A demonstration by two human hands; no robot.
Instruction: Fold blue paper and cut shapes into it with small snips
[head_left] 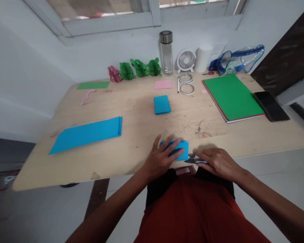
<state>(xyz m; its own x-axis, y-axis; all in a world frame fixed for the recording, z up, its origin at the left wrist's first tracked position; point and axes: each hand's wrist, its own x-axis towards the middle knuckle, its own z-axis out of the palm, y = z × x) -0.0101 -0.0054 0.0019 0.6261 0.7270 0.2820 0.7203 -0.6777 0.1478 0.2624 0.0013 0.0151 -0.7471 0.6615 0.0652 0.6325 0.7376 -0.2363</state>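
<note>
My left hand (pixel 162 157) lies with its fingers spread over a small stack of blue paper (pixel 184 153) near the table's front edge. The palm partly hides the stack. In my right hand (pixel 219 162) is a pair of scissors (pixel 191 161), its blades a little apart beside the stack's lower right corner. Whether the blades touch the paper I cannot tell. Farther back sits a square blue paper stack (pixel 162 104), and long blue paper strips (pixel 88 132) lie to the left.
Along the wall stand green paper shapes (pixel 140 68), a pink paper shape (pixel 114 74), a glass bottle (pixel 166 55), a small fan (pixel 186 60) and a clear pouch (pixel 239 60). Tape rolls (pixel 186 89) lie near a pen (pixel 178 85). Green sheets (pixel 234 98) and a phone (pixel 271 105) are at right.
</note>
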